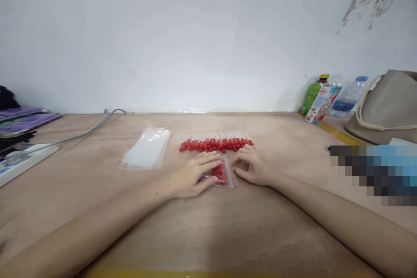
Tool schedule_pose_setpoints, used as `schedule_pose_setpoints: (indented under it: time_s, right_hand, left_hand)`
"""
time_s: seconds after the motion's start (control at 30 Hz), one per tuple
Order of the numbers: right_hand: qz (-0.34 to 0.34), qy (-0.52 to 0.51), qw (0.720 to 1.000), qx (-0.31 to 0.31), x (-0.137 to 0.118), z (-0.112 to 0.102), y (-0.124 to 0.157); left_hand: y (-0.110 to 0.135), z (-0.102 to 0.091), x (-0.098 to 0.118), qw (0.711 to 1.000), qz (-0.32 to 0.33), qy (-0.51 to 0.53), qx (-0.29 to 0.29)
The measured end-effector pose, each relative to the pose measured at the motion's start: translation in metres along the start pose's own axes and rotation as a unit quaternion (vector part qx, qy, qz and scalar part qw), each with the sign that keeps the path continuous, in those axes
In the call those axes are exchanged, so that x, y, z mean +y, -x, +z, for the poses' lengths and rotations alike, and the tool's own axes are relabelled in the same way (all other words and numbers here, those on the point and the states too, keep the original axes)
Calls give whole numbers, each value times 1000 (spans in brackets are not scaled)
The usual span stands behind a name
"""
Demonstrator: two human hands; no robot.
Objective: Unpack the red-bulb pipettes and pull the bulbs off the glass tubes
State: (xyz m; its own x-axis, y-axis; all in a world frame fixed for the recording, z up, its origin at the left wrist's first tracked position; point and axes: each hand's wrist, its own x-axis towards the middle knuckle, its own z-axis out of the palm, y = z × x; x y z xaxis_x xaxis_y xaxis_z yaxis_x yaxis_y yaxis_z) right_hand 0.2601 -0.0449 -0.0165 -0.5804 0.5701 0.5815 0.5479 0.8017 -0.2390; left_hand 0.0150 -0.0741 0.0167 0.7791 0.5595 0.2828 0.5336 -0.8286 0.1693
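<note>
A small clear zip-lock bag (230,173) lies flat on the table with several red-tipped sticks (220,173) inside. My left hand (197,174) rests over the bag's left part, fingers stretched out and apart, covering some of its contents. At the bag's right edge, by the zip strip, my right hand (252,165) has its thumb and forefinger tips close together on the rim. Just beyond both hands is a row of loose sticks (216,143) with red heads towards me and pale shafts pointing away.
A stack of clear plastic bags (145,150) lies to the left. Further left are a power strip (29,160) with a grey cable (87,132) and purple packages (29,119). Bottles (312,95), a carton (322,104) and a beige bag (386,106) stand at the back right.
</note>
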Motion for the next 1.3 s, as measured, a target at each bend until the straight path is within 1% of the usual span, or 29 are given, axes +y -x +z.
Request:
schedule_pose_setpoints:
  time_s: [0.13,0.27,0.4,0.5,0.57,0.63,0.73,0.8,0.93,1.1,1.2,1.3]
  right_hand:
    - [-27,-7,1000,13,-2,3,0]
    - [-63,2,998,27,-2,5,2]
    - [-110,21,992,52,-3,8,3]
    - [-143,46,988,44,-4,7,2]
    - [-155,68,985,41,-5,6,1]
    - [-167,85,981,49,-6,6,0]
    - [-185,104,975,63,-5,6,0]
    - [-191,110,973,74,-4,7,1]
    - [-193,111,971,84,-5,7,1]
    - [-186,104,975,65,-5,7,1]
    - [-171,107,978,58,-4,8,2]
    - [-169,108,978,62,-3,9,2]
  left_hand:
    - [-4,8,-6,998,-16,37,-41]
    - [-2,12,-9,997,-34,41,-50]
    - [1,9,-9,996,-49,34,-67]
    - [0,5,-8,994,-58,27,-85]
    - [-4,2,-7,995,-53,31,-76]
    - [-12,2,-7,998,-35,39,-46]
    - [-27,7,-10,999,15,38,7]
    - [-35,13,-14,998,53,27,22]
    - [-44,23,-21,995,97,10,35]
    - [-45,22,-22,992,117,-16,49]
    - [-46,19,-21,984,154,-84,37]
    - [-48,16,-19,968,195,-160,15]
